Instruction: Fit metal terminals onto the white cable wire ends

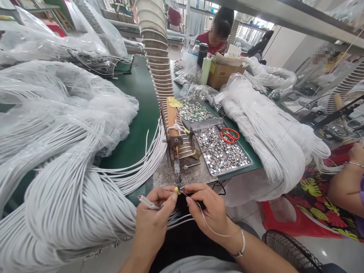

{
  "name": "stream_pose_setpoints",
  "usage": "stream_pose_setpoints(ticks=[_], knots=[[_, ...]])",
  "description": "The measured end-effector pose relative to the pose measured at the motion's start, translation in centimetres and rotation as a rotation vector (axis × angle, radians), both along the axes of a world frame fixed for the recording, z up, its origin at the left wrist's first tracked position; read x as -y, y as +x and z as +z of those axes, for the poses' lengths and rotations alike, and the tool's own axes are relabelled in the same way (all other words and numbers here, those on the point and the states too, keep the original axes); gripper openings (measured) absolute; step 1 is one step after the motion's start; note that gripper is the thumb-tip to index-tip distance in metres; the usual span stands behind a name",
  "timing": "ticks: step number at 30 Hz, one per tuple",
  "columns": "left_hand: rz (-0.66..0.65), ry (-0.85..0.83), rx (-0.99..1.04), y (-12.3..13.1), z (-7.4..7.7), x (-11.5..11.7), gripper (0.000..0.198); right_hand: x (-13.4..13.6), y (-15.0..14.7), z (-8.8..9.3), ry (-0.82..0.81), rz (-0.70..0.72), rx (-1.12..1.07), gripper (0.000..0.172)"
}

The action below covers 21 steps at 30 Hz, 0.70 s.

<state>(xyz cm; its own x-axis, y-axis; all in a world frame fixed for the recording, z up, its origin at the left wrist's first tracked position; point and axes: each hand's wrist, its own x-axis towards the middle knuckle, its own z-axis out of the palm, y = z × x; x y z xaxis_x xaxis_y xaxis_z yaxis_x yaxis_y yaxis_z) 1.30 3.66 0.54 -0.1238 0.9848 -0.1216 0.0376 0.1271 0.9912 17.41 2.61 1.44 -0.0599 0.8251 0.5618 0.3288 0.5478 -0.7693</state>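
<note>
My left hand (155,214) is closed in a pinch on the end of a white cable (146,203), its yellow-tipped thumb pressed against the tip of a soldering iron (178,172) fixed on a stand. My right hand (209,210), a bangle on its wrist, pinches a thin solder wire (209,227) and holds it to the same spot. Both hands meet just below the iron's tip at the bench's front edge. What sits between the fingertips is too small to make out.
Big bundles of white cables (65,163) fill the left, more (273,132) lie at right. A tray of small metal parts (220,149) with orange scissors (229,134) stands behind. A ribbed duct (156,49) hangs over the stand. Another person's arm (345,178) is at right; a fan (290,252) below.
</note>
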Motion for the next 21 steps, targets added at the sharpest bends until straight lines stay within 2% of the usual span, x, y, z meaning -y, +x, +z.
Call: stream_pose_setpoints(ticks=[13, 21], knots=[[0.052, 0.049, 0.024, 0.6, 1.0, 0.1, 0.015, 0.0, -0.2, 0.4, 0.016, 0.011, -0.008, 0.014], [0.011, -0.043, 0.048, 0.0, -0.5, 0.6, 0.017, 0.3, 0.3, -0.7, -0.018, 0.040, 0.033, 0.012]])
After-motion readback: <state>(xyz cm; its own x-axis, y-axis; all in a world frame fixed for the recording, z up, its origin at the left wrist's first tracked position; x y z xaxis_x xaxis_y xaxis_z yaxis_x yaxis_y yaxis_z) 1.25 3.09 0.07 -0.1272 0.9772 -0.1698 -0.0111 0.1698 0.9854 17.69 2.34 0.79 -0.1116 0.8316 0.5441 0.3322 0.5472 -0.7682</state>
